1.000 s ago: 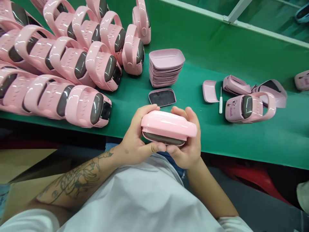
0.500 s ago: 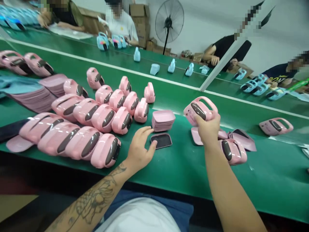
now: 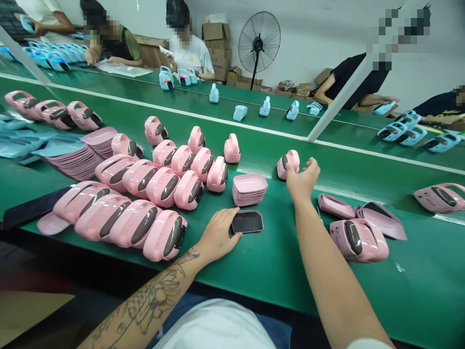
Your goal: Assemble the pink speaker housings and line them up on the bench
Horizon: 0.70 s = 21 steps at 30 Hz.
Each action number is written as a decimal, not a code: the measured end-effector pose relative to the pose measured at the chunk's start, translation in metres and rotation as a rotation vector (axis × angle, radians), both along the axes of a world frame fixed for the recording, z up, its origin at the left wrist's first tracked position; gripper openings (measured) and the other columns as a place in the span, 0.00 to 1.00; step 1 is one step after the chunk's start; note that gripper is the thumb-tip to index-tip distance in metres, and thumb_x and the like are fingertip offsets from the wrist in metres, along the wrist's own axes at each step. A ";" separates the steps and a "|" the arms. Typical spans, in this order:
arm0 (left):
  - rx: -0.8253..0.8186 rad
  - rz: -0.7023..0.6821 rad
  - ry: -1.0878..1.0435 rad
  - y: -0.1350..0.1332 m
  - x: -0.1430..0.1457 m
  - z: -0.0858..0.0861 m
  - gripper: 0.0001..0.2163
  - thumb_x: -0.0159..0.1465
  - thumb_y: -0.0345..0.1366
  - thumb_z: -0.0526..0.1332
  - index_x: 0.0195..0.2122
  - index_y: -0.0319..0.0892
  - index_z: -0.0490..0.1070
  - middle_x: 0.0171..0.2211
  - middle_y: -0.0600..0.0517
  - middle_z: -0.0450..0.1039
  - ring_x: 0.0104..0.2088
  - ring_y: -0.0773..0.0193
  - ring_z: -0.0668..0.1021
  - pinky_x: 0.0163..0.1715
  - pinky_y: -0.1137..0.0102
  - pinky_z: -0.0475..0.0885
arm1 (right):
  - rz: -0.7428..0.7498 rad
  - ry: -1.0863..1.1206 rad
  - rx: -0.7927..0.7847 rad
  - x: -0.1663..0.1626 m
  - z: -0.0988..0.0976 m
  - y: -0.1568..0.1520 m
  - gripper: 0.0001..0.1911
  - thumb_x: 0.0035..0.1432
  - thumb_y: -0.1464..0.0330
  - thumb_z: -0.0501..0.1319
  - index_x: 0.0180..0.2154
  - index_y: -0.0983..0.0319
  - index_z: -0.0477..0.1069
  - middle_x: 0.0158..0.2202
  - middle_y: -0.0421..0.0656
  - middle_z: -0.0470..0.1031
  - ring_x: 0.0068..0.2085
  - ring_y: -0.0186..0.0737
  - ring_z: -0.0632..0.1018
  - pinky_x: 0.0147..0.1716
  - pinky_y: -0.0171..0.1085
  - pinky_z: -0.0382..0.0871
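Across a green bench (image 3: 269,266), rows of pink cases (image 3: 158,186) left of the left hand (image 3: 218,235) look left to do, a tray stack (image 3: 250,190) sits between the hands, held apart, one seemingly finished case (image 3: 284,165) stands at the right hand's (image 3: 302,182) spread fingers, contact unclear, and the left's parted fingers flank a dark-lined tray (image 3: 247,222).

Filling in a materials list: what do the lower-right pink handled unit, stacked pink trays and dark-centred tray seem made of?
Pink handled unit: likely hard molded plastic, glossy; bright highlights on its curves.
Stacked pink trays: probably thin plastic, satin; softer sheen, even edges.
Dark-centred tray: rim looks plastic; the dull dark face could be foam, film or fabric, can't tell.
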State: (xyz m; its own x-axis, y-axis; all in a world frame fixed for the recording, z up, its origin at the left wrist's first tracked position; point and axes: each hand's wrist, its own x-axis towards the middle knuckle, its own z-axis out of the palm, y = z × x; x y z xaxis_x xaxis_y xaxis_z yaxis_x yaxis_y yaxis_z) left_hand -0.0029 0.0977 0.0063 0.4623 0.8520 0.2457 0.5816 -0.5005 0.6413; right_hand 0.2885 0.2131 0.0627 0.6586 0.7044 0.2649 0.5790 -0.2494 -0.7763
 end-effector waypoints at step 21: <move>0.134 -0.056 -0.170 -0.018 0.001 -0.016 0.33 0.66 0.37 0.68 0.71 0.48 0.61 0.66 0.44 0.75 0.65 0.50 0.79 0.66 0.52 0.78 | 0.851 -0.119 -0.616 -0.031 -0.028 -0.100 0.10 0.66 0.59 0.57 0.35 0.55 0.71 0.32 0.40 0.82 0.34 0.45 0.81 0.32 0.39 0.65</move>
